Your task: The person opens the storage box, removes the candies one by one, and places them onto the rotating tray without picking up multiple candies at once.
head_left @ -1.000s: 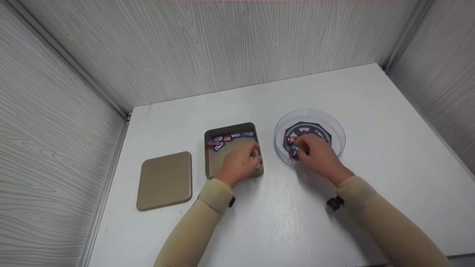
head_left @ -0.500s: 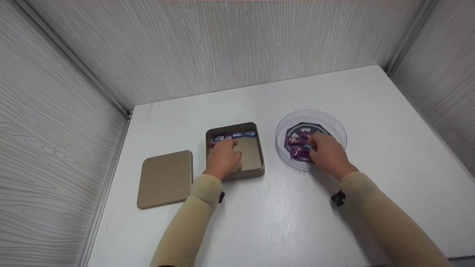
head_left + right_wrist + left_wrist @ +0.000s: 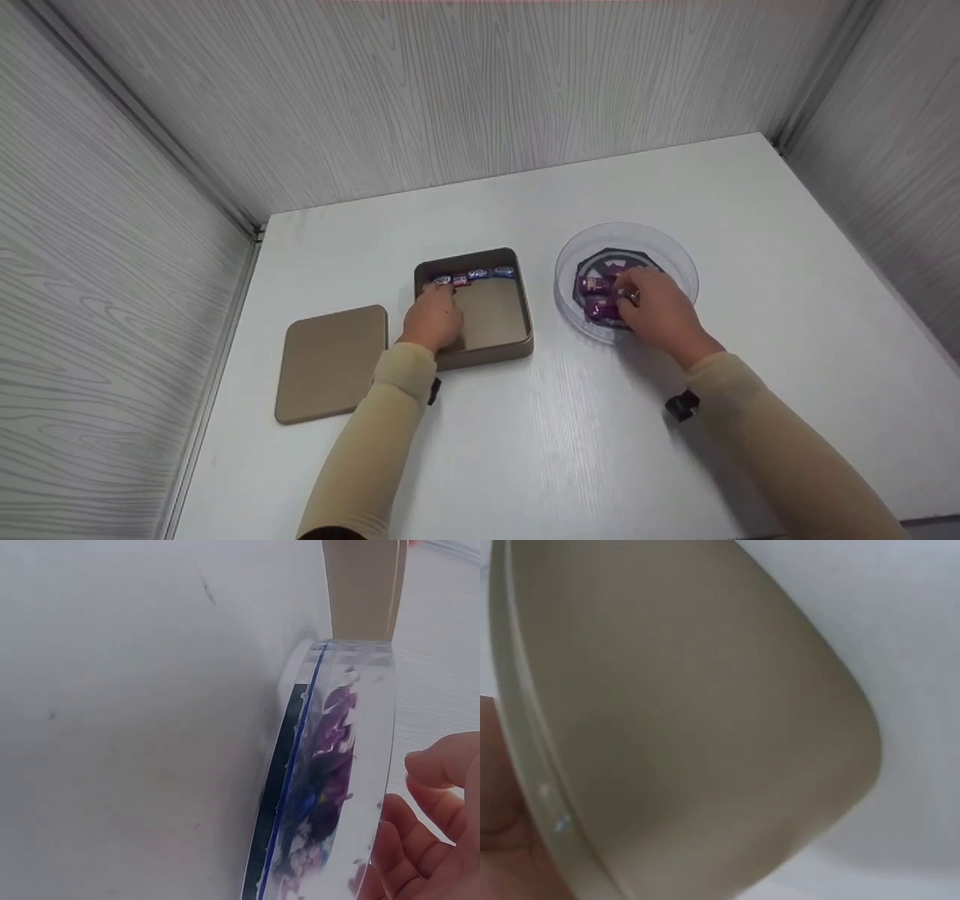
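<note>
At the centre of the table (image 3: 555, 465), a square tan metal tin (image 3: 495, 319), uncovered, with wrapped candies (image 3: 478, 274) lined along its back wall: at least four in sight, blue ones to the right and pinker ones to the left, with bare floor in front of the row. Flat on the table to the left of the tin, and apart from it, a matching square lid (image 3: 334, 364). To the right of the tin, a round clear plastic dish (image 3: 679, 259), low-walled, with purple candies (image 3: 602, 307) grouped toward its left side; in the right wrist view, touches of blue and pale pink among the purple, seen through the wall.

On the candies in the tin, pale lettering on the labels, too small to read. On the purple wrappers, small light marks, equally illegible. Under the purple candies, a dark octagonal print (image 3: 600, 261) with a grey ring.

Inside the left part of the tin, the left hand (image 3: 435, 319), with fingertips at the left end of the candy row; cannot tell whether pinching one. Over the dish, the right hand (image 3: 658, 311), fingers curled beside the purple candies, thumb near the fingertips; cannot tell whether grasping any. On both arms, beige sleeves (image 3: 787, 439). Behind the table, wood-grain panels (image 3: 465, 90).
</note>
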Available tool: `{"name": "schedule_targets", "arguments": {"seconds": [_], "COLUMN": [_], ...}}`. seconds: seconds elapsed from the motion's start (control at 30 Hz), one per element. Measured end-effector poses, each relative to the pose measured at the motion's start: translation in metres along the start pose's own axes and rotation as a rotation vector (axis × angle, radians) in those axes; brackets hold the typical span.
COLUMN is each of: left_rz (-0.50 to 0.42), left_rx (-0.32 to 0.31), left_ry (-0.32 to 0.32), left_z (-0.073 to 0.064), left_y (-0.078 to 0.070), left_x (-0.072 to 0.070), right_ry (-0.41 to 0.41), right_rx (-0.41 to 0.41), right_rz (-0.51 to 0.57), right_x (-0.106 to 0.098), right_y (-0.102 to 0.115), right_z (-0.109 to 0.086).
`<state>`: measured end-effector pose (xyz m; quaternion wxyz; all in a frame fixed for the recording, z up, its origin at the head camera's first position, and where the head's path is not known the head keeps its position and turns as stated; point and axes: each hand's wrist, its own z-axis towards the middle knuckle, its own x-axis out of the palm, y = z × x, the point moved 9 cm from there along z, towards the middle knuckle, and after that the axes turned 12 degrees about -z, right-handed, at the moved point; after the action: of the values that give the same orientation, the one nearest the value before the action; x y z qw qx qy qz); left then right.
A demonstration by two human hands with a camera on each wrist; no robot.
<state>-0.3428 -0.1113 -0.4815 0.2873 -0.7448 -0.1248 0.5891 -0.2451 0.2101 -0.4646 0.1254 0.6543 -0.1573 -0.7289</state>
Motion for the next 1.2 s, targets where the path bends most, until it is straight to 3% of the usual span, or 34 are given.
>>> {"name": "schedule_targets", "arguments": {"seconds": [0.2, 0.57, 0.8, 1.0, 1.2], "left_rz": [0.057, 0.162, 0.269, 0.382, 0.332], "left_rx": [-0.054, -0.005, 0.061, 0.175, 0.226], "left_ry": [0.045, 0.037, 0.002, -0.051, -0.097], "left_z": [0.002, -0.002, -0.003, -0.004, 0.004], "left_y": [0.007, -0.002, -0.011, -0.023, -0.021], "left_x": [0.011, 0.015, 0.018, 0.019, 0.018], "right_ry": [-0.002, -0.010, 0.023, 0.032, -0.005], "right_rx": [-0.016, -0.034, -0.051, -0.077, -0.110], "right_rz": [0.043, 0.049, 0.051, 0.059, 0.073], "right_x": [0.002, 0.003, 0.011, 0.013, 0.007], "right_y": [0.004, 0.007, 0.011, 0.016, 0.028], "right_z": [-0.003, -0.006, -0.010, -0.014, -0.017]}}
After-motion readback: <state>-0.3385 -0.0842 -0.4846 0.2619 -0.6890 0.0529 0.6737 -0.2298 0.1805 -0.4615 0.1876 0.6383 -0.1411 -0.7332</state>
